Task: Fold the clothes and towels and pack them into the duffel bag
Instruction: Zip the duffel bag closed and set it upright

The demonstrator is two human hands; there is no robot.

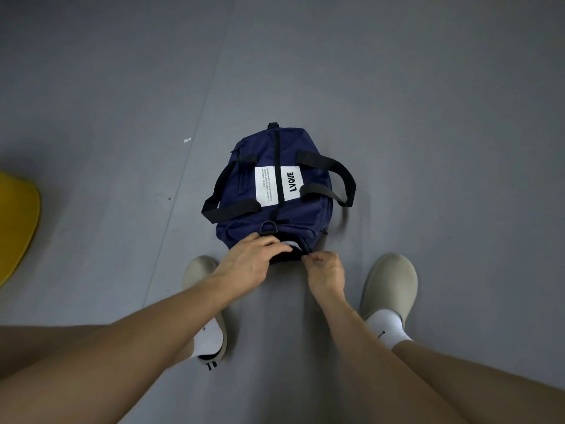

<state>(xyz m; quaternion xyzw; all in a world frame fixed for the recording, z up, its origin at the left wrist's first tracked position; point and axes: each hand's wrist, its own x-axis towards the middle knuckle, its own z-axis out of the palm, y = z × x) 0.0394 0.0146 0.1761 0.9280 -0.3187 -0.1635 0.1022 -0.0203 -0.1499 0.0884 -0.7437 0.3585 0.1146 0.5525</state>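
Observation:
A navy duffel bag (301,215) with black straps and white label patches lies on the grey floor, its near end toward me. The near end pocket is partly open, and a bit of white fabric (289,243) shows in the gap. My left hand (250,260) rests on that near end, fingers bent over the opening's edge. My right hand (325,269) pinches something small at the pocket's right corner, apparently the zipper pull, which my fingers hide.
My two feet in beige slip-on shoes (389,283) and white socks stand either side of the bag's near end. A yellow object (16,221) sits at the left edge. A small white scrap (187,140) lies on the floor beyond the bag.

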